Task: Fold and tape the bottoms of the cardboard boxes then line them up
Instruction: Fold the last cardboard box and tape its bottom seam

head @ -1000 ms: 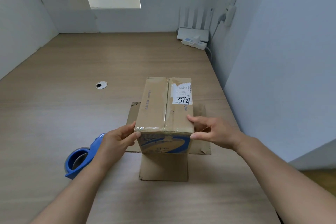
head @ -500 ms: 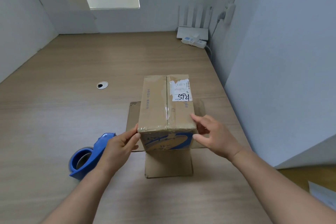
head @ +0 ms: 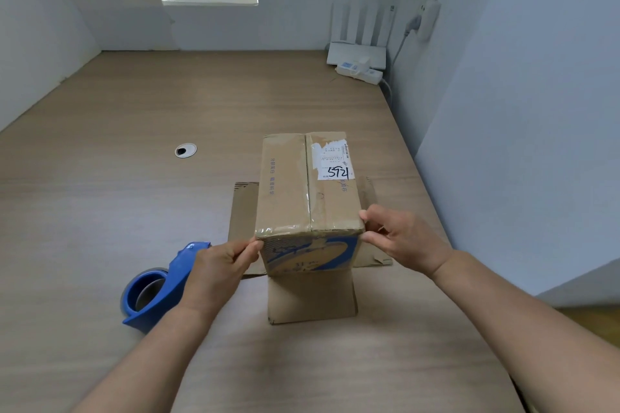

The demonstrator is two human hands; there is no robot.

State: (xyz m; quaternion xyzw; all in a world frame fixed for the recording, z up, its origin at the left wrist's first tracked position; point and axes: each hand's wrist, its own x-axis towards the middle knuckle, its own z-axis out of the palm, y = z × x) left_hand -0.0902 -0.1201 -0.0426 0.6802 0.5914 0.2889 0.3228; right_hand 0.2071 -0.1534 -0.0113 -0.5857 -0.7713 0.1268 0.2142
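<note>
Light wood-grain counter (head: 100,211), grey walls along its far, left and right edges. Cardboard box (head: 295,191) stands on it right of centre, taped seam and white label facing up, its flaps (head: 312,298) splayed flat on the counter at the left, right and near sides; a blue tape dispenser (head: 151,295) lies just left of the box's near corner, beside the left flap. Further back, a round metal cable hole (head: 185,150) is set in the counter well left of the box, and a white power strip (head: 359,72) lies just in front of a white router (head: 355,52) in the far right corner.
</note>
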